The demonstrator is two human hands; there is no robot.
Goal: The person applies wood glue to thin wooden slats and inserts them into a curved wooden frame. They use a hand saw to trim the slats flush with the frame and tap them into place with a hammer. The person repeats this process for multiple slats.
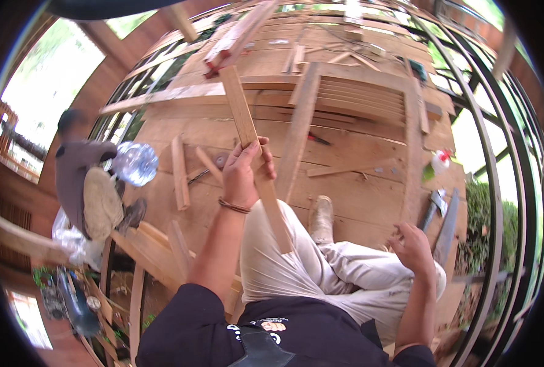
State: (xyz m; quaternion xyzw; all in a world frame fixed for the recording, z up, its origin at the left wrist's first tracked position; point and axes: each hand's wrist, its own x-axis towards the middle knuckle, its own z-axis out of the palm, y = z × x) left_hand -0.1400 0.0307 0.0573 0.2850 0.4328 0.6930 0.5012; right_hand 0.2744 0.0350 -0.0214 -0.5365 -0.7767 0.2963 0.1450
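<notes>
My left hand (245,168) is closed around a long flat wooden slat (240,107), which slopes from the far side down over my left thigh. Near my right knee, my right hand (414,248) has its fingers curled; whether anything small is in them is hidden. Beyond my legs lies a wooden frame (308,113) with several louvre slats (360,101) fitted across its far part. One long side of it runs down toward my right hand. Beside that hand are a hammer-like tool (432,208) and a handsaw (448,223).
A person (85,171) crouches at the left beside a large clear water bottle (136,164). Loose wood strips (180,171) lie on the plank floor (223,131). A small red-capped bottle (440,161) stands at right, near metal railings (489,140). Beams (174,95) cross behind.
</notes>
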